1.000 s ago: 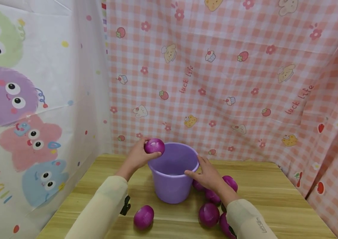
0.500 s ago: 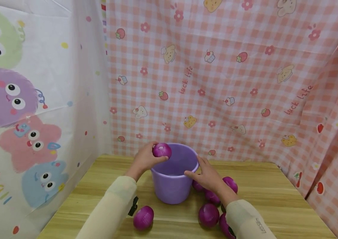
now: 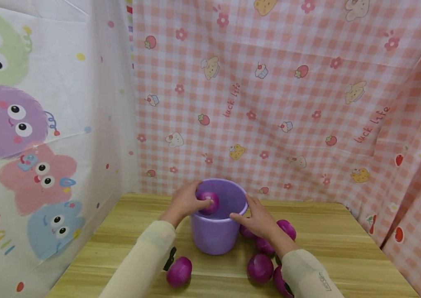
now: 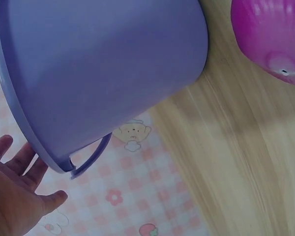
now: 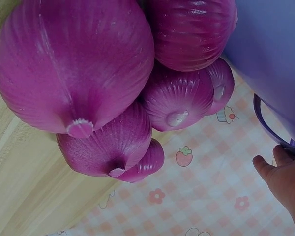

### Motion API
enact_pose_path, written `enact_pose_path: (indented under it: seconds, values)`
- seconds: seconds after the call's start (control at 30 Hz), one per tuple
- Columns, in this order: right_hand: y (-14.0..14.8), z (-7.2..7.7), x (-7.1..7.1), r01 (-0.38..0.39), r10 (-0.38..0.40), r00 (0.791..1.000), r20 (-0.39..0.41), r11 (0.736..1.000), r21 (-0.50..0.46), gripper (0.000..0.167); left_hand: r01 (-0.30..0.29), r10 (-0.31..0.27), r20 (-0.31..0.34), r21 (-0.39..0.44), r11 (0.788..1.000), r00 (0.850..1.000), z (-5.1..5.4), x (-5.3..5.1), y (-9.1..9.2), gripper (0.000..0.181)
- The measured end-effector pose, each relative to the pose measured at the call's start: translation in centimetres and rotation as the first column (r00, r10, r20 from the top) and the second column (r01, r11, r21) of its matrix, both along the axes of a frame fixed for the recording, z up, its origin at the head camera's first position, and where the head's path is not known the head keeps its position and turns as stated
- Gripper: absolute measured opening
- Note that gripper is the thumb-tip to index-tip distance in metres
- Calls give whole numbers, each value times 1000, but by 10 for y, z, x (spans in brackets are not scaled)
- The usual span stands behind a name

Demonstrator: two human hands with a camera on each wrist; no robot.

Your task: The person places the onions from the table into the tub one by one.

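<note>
My left hand (image 3: 186, 201) is over the left rim of a purple plastic bucket (image 3: 214, 236), its thumb in front of a purple onion (image 3: 210, 205) inside the opening. In the left wrist view the fingers of this hand (image 4: 19, 191) are spread and fairly straight beside the bucket (image 4: 108, 64), and no onion shows between them. My right hand (image 3: 259, 217) holds the bucket's right rim, thumb toward the opening and fingers outside. The right wrist view catches part of that hand (image 5: 287, 184) by the bucket's handle (image 5: 265, 123).
One onion (image 3: 179, 272) lies on the wooden table (image 3: 329, 244) in front left of the bucket. Several more onions (image 3: 260, 268) cluster at the right, partly under my right forearm. A pink checked curtain (image 3: 270, 91) hangs behind the table, and a white printed cloth (image 3: 95, 107) hangs at the left.
My left hand has moved right and slightly down to the bucket's opening. The onion it held has gone from above the left rim down inside, and the fingers have spread. The right hand stays put.
</note>
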State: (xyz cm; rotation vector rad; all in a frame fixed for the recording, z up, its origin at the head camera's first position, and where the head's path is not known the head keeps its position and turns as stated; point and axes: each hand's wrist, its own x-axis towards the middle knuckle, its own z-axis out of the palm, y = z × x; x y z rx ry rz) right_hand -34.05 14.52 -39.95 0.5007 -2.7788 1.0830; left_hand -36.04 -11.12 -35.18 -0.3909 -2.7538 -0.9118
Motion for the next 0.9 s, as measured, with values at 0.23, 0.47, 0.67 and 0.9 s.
enact_pose_path:
  seconds: [0.23, 0.47, 0.67, 0.9]
  values:
    - [1, -1, -1, -7, 7, 1000, 0, 1000, -7, 97, -3, 2, 15, 47, 999, 1000, 0, 2, -3, 77]
    - [1, -1, -1, -1, 1, 1000, 4, 1000, -5, 96, 3, -2, -7, 112, 994, 1000, -1, 5, -12, 77]
    - [1, -2, -2, 1, -1, 1000, -14, 1000, -6, 93, 29, -23, -40, 170, 985, 999, -4, 6, -25, 71]
    - [0, -2, -2, -1, 1, 999, -39, 1000, 0, 94, 4, 3, -40, 185, 983, 999, -7, 11, -43, 77]
